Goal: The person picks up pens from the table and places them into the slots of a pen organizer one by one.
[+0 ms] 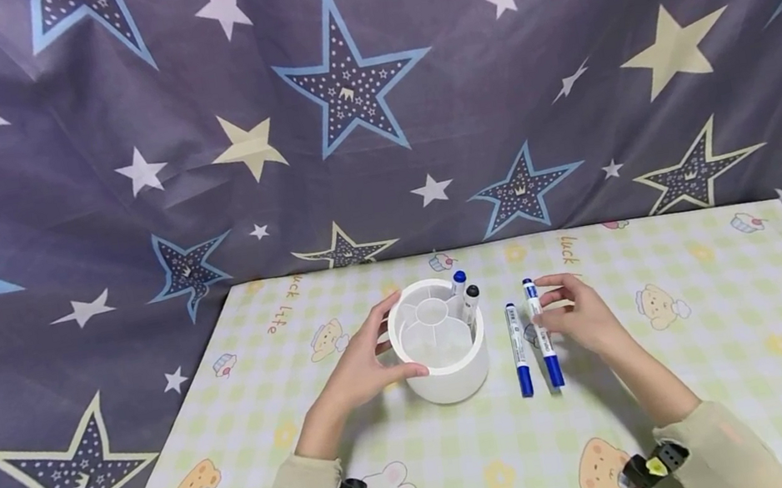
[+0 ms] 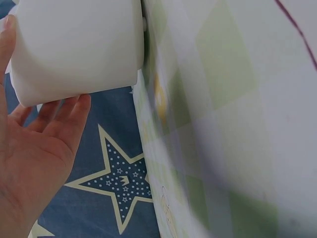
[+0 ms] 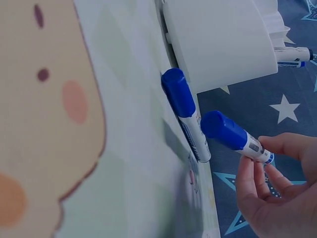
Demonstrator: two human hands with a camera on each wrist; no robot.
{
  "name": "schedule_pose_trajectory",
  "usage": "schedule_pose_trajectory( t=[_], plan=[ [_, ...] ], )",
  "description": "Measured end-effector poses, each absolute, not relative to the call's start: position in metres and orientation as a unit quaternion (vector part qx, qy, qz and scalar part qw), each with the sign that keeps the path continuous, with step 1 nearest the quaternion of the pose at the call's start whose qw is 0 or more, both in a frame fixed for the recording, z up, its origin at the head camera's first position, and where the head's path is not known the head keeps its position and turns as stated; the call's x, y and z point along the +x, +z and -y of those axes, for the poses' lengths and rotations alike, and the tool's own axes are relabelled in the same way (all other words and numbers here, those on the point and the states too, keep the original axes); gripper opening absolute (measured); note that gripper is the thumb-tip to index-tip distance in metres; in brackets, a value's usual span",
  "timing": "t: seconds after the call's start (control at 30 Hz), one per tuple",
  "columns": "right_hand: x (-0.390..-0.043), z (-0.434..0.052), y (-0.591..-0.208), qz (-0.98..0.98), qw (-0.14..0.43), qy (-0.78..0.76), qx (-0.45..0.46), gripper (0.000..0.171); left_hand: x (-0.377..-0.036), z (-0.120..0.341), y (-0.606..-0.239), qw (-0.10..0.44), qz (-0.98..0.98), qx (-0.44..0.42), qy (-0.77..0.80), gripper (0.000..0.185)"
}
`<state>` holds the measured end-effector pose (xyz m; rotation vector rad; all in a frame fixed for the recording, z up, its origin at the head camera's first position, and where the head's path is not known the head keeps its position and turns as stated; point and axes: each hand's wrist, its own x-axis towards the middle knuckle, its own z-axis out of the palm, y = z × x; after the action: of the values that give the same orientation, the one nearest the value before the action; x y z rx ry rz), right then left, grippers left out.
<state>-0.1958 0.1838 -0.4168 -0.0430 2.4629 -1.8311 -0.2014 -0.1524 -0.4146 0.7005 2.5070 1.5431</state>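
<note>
A white round pen holder (image 1: 450, 385) with several compartments stands on the table. My left hand (image 1: 364, 370) holds its left side, thumb at the front rim and fingers round the back. In the left wrist view those fingers lie against the holder's smooth wall (image 2: 74, 54). A blue-capped whiteboard marker (image 1: 547, 351) is pinched by my right hand (image 1: 586, 320), and the right wrist view shows this marker (image 3: 230, 133) raised off the cloth. Just left of it, a second blue-capped marker (image 1: 517, 343) lies on the table.
Inside the holder, at its right side, stand a blue-ended marker (image 1: 459, 279) and a black-ended marker (image 1: 472, 294). A green-and-white checked cloth (image 1: 731, 387) with cartoon prints covers the table. Behind it hangs a dark star-patterned curtain (image 1: 462, 107).
</note>
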Motion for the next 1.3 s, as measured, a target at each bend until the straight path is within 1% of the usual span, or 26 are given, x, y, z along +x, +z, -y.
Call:
schedule_pose_trajectory(
  t=[0.3, 0.83, 0.97, 1.2, 1.3],
  plan=[
    [-0.193, -0.187, -0.411, -0.781, 0.014, -0.624, -0.029, 0.062, -0.201, 0.152, -0.413, 0.06, -0.826, 0.23, 0.511, 0.109],
    [-0.188, -0.18, -0.395, -0.747, -0.008, -0.664, -0.018, 0.061, -0.201, 0.152, -0.413, 0.057, -0.827, 0.233, 0.509, 0.109],
    [-0.188, -0.179, -0.389, -0.741, -0.012, -0.671, -0.026, 0.059, -0.202, 0.152, -0.412, 0.059, -0.827, 0.229, 0.51, 0.109],
    [-0.185, -0.174, -0.38, -0.728, -0.029, -0.684, -0.036, 0.049, -0.201, 0.152, -0.412, 0.06, -0.828, 0.227, 0.509, 0.109],
    [-0.183, -0.171, -0.377, -0.723, -0.036, -0.689, -0.042, 0.048, -0.2, 0.153, -0.413, 0.06, -0.828, 0.226, 0.51, 0.11]
  ],
)
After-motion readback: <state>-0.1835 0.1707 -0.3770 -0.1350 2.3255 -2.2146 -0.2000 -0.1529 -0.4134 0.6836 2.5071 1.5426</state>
